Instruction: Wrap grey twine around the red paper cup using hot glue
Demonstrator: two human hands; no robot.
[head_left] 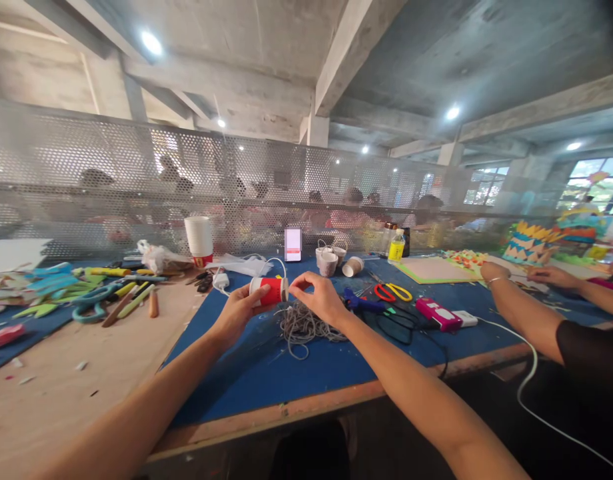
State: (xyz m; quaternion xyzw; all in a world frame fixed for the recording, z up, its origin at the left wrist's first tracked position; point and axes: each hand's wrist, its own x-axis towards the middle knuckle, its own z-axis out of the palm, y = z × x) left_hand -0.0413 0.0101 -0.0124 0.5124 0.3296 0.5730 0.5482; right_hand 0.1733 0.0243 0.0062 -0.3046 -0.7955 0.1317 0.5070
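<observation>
A red and white paper cup (272, 291) lies sideways in my left hand (240, 313), whose fingers are wrapped round it. My right hand (320, 298) is just right of the cup's end, thumb and fingertips pinched together. Whatever sits in that pinch is too small to make out. Below both hands, a loose heap of grey cord (306, 327) rests on the blue mat (246, 380). Right of my right hand lies a blue glue gun (359, 301), beside scissors with red and yellow handles (392, 292).
Cord-wrapped cups (328, 262), a phone (293, 245) and a yellow bottle (396, 247) stand at the back, before a perforated metal screen (266, 173). Stacked paper cups (199, 239) and tools (121, 300) are left. At right are a magenta box (439, 315) and a co-worker's arm (526, 313).
</observation>
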